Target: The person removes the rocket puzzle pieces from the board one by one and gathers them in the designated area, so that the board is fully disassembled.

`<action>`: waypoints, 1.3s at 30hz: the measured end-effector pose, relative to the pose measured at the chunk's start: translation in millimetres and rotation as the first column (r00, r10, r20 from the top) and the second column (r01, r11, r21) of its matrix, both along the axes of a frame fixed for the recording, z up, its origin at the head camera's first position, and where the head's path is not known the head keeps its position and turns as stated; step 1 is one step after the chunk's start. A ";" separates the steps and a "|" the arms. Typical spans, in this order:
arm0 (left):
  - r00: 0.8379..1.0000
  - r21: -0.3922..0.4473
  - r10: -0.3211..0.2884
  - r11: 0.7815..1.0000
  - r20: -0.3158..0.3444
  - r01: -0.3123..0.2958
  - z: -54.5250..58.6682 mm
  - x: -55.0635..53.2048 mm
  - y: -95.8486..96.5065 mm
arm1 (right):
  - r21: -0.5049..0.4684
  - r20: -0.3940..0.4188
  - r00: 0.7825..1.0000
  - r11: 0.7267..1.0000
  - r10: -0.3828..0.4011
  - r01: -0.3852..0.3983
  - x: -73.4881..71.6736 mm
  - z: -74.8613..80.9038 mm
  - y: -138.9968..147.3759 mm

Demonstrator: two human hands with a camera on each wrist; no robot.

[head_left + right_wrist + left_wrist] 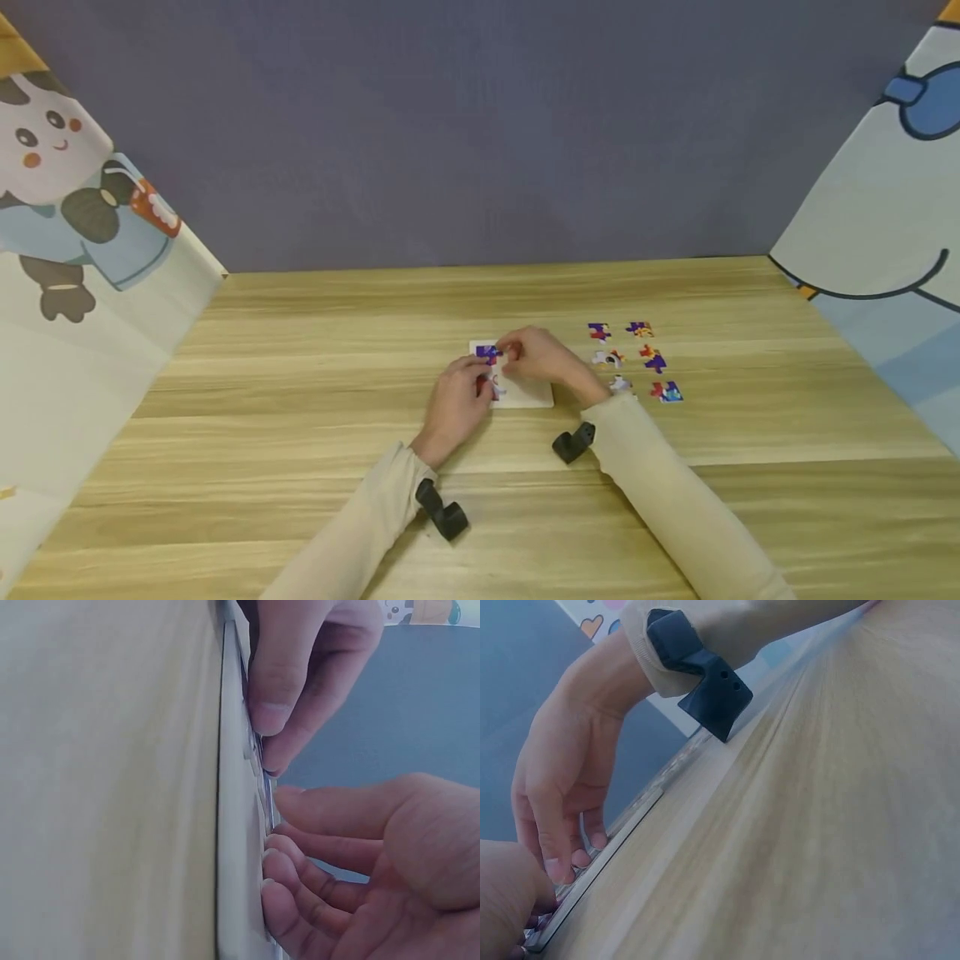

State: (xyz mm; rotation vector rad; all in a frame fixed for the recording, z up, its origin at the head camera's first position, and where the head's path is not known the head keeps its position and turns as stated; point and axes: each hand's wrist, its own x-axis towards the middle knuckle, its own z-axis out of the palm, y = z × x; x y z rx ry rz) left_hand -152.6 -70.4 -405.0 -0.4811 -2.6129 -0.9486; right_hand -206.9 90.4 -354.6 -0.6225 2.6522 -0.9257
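Observation:
A white puzzle tray (534,395) lies flat on the table, with purple and red puzzle pieces (486,351) along its left side. My left hand (457,396) rests at the tray's left edge, its fingertips and thumb pressing on the pieces there. At the tray's top, my right hand (542,357) has thumb and index finger at the edge of a puzzle piece (268,801), which they largely hide. The right hand's other fingers (281,874) are bent, their tips by the tray surface. In the left wrist view, both hands meet over the thin tray edge (604,855).
Several loose puzzle pieces (654,360) are spread on the wooden table (300,375) right of the tray, some partly behind the right wrist. A dark grey panel (480,133) stands behind the table; printed cartoon panels (67,217) flank it. Each wrist wears a black camera mount (573,442).

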 end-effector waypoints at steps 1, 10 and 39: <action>1.000 0.000 0.000 1.000 0.001 0.000 0.3 0.1 0.2 | 0.007 -0.001 1.000 1.000 0.004 -0.004 -0.5 0.0 -0.6; 1.000 -0.005 0.003 1.000 0.007 -0.003 2.6 1.2 0.5 | 0.035 0.012 1.000 0.999 0.021 -0.021 -1.5 -1.8 -3.4; 1.000 -0.036 -0.011 0.999 0.000 0.011 0.3 6.6 -9.4 | -0.063 0.082 0.995 0.996 -0.064 0.069 -1.5 -5.2 -1.2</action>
